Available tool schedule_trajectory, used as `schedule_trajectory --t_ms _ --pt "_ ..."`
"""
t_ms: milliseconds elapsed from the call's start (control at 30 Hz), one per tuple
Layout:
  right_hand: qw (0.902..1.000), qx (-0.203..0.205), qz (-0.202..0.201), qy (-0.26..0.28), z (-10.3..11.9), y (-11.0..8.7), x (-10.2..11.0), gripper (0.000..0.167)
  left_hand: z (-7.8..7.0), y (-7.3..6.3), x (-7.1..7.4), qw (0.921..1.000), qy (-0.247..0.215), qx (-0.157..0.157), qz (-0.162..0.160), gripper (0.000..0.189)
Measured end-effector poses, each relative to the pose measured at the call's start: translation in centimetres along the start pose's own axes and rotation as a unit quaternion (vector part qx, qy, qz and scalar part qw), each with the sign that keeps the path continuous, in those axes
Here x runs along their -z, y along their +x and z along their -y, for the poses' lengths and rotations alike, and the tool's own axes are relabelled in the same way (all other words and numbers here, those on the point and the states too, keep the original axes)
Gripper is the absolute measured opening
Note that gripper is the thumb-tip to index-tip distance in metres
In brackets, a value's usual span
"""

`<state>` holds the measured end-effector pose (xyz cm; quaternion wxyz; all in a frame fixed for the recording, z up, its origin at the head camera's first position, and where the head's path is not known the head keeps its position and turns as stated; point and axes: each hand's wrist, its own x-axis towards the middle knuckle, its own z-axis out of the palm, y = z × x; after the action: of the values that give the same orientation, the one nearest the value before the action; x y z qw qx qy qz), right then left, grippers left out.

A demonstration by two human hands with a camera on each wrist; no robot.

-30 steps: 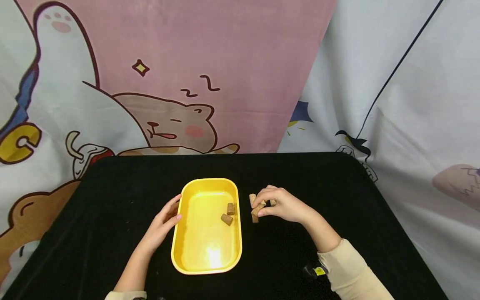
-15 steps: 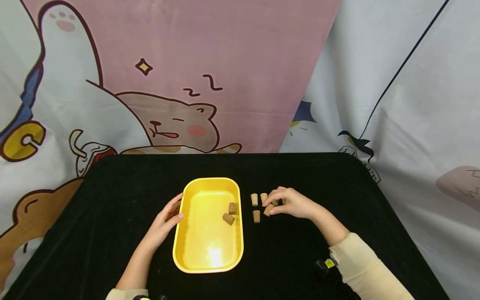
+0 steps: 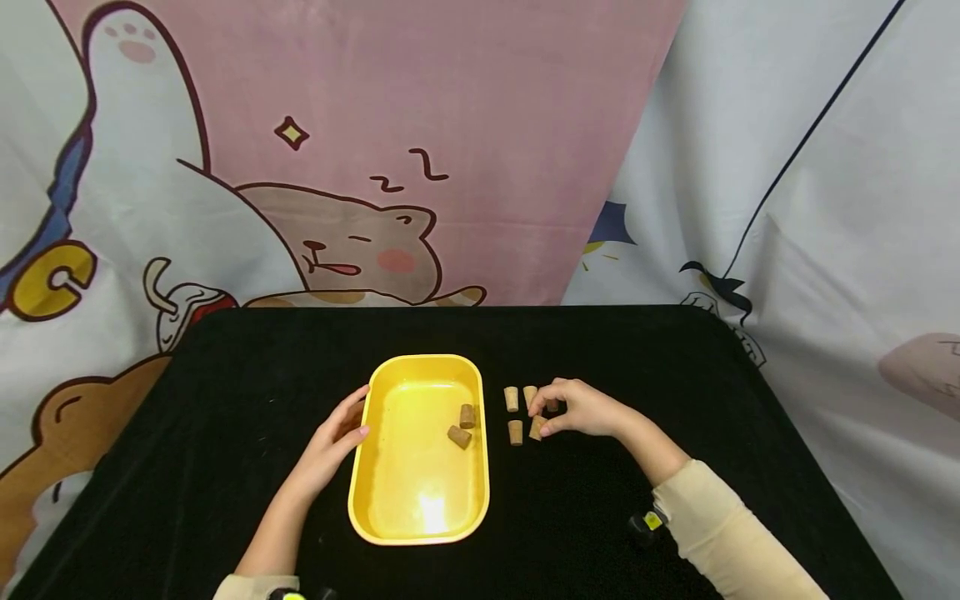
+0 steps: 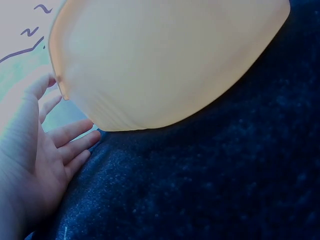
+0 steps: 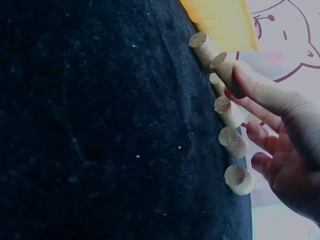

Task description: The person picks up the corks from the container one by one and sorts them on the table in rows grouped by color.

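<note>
Right of centre in the head view, the right hand pinches one cork in a narrow thumb-and-finger grip, cork axis near-vertical. The yellow tray lies leftward; the left hand, fingers relaxed, touches its left rim.

Pale cream right sleeve, matching left sleeve, small black device at right wrist, yellow patch.

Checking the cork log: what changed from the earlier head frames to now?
The right hand moved a cork rightward, farther from the yellow tray, to beside the front-left cork; no release visible. Unchanged: left hand at the tray's left edge, two corks inside.
</note>
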<state>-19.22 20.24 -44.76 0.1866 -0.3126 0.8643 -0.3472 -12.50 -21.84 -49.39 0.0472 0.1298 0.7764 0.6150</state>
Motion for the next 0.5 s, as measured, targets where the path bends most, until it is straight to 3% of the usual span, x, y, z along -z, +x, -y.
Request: schedule_trajectory --t_ms 300,500 --pt "1.0000 -0.005 0.003 -0.007 -0.75 -0.02 -0.41 0.024 0.00 -0.03 -0.07 1.0000 0.002 0.006 -0.003 0.056" --pt "0.9987 0.010 -0.005 -0.049 -0.36 0.12 -0.41 0.023 0.04 -0.03 0.01 1.0000 0.000 0.000 -0.002 0.056"
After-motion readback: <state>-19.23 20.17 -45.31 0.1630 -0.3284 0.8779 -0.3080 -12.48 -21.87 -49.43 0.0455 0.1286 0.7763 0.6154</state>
